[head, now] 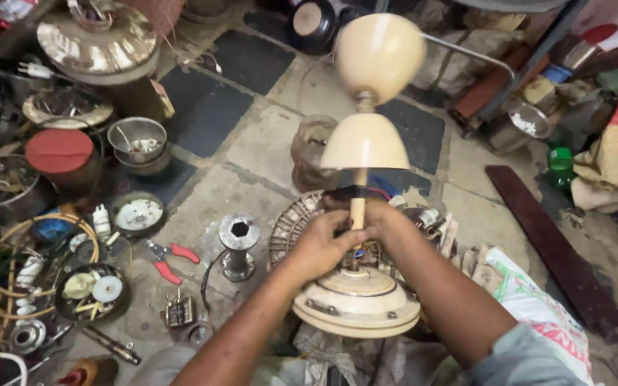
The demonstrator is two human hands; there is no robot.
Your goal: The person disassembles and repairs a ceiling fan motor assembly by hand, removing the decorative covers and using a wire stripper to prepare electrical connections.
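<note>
— Standing over the person's shoulder, I see both hands wrapped round the cream rod of a ceiling fan. The left hand has its grip clenched on the rod from the left, fingers curled round it.

— And the right hand?

— Pressed against the rod from the right, touching the left hand; its grip looks closed on the rod too, though the fingers are mostly hidden behind the other hand.

— Where is the fan itself?

— The cream fan motor sits on the floor at the near middle, on crumpled cloth, just below the hands. The rod rises upright out of it. Two cream bell-shaped covers ride on the rod above the hands: the lower cover opens downward, the upper cover is blurred and tilted a little right.

— What lies around?

— Left of the motor stands a short metal hub with a hexagonal hole. Further left lie red-handled pliers. A round wire fan guard lies flat behind the hands. At far left sits a steel bowl beside a red-lidded tin. On the right a dark wooden plank lies on the tiled floor, well apart from the motor, and a printed white sack lies near the right forearm.
</note>
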